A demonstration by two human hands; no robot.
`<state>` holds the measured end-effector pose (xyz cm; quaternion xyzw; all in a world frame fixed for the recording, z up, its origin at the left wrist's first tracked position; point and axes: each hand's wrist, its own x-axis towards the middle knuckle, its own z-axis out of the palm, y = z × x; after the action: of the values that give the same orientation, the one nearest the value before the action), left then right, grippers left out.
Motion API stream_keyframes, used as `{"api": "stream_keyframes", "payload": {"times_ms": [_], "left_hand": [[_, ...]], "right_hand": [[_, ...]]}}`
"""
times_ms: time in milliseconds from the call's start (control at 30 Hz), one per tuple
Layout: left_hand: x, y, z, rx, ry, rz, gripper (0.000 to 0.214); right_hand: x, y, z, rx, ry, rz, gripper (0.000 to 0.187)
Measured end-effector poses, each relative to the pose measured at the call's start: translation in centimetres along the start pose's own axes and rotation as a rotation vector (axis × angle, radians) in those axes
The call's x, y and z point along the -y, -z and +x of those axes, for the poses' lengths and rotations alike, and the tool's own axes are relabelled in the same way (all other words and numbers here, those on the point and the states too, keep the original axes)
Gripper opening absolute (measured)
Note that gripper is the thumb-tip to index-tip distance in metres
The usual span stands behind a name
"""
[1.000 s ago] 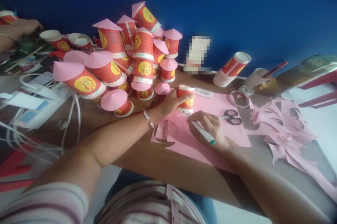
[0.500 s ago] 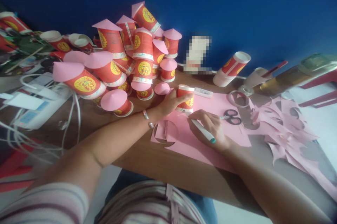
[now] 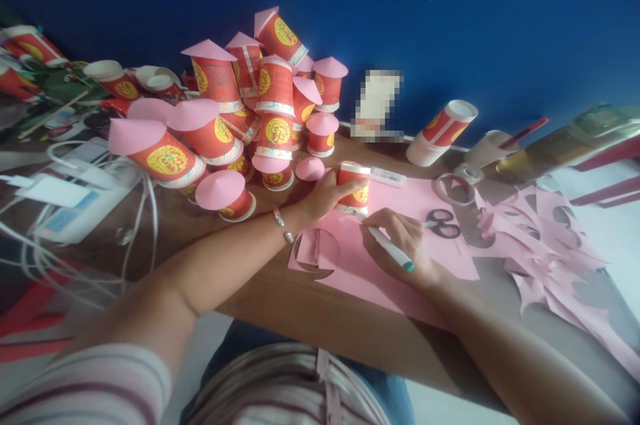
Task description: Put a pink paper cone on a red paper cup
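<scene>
Left hand (image 3: 325,197): fingers closed round red cup (image 3: 351,176).
Right hand (image 3: 406,237): fingers pinching pen (image 3: 393,250), just beside red cup.
Pink paper (image 3: 350,273): under red cup.

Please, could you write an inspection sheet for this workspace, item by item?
Surface: wooden table, partly under a pink paper sheet.
Job's things: red paper cup standing on the sheet; white pen.
Clutter: pile of cone-topped cups; scissors; pink offcuts; tape ring.
Hands: left hand grips the cup; right hand holds the pen, tip near the cup's base.
Cables: white cables at the left edge.
Surroundings: blue wall behind.
</scene>
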<state>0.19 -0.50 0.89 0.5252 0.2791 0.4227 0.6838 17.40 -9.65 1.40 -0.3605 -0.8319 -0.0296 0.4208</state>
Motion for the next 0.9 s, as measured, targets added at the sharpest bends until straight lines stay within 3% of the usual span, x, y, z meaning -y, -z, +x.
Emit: {"api": "stream_keyframes", "payload": {"times_ms": [600,900], "left_hand": [[-0.22,0.34,0.07,-0.024,0.096,-0.213,0.035],[0.39,0.48,0.29,0.004,0.049,-0.190,0.030]], "right_hand": [[-0.08,0.27,0.27,-0.055,-0.011,-0.019,0.014],[-0.05,0.23,0.33,-0.026,-0.008,0.032,0.013]]}}
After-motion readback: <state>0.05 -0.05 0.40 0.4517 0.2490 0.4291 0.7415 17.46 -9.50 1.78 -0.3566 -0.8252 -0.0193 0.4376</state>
